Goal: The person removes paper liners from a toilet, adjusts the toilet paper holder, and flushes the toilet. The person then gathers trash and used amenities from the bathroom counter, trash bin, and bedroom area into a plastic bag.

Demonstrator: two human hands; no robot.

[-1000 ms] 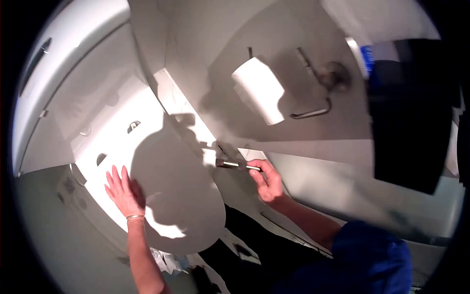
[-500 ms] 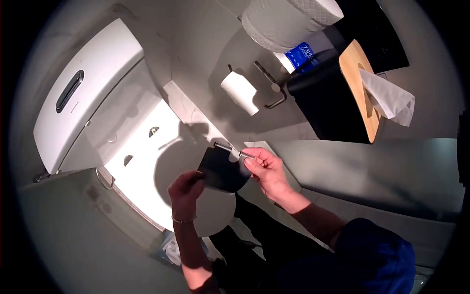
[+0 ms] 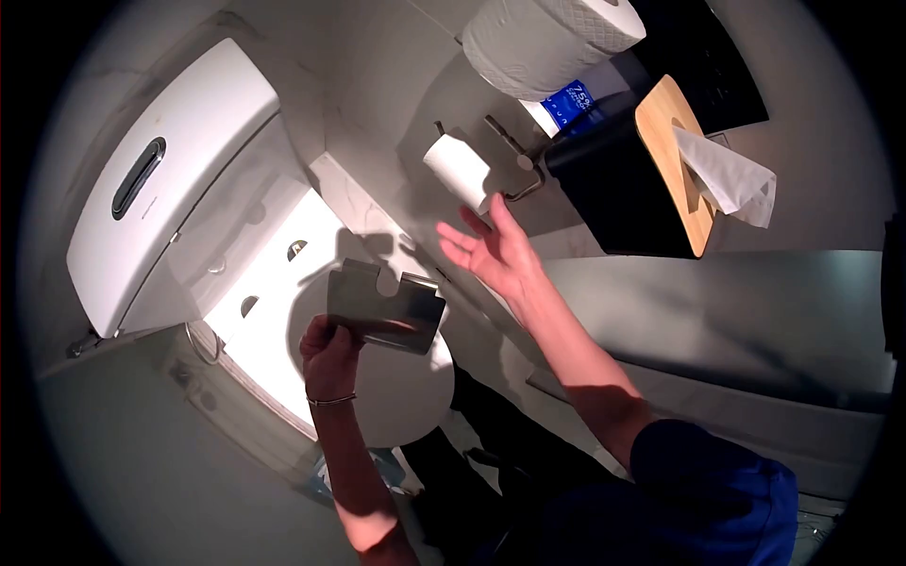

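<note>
Right hand (image 3: 494,255) off metal plate (image 3: 394,316)

Blue-and-white packet (image 3: 569,106) beside black box (image 3: 604,189)

Shiny metal cover plate (image 3: 373,316), curved, rounded notch in upper edge, tilted, gripped at lower-left corner by left hand (image 3: 330,354) above closed toilet lid (image 3: 401,401); white toilet paper roll (image 3: 455,168), slanted by wall, beside open right hand (image 3: 495,250), contact unclear.

Single head-worn view from above, facing forward and down at hands.
</note>
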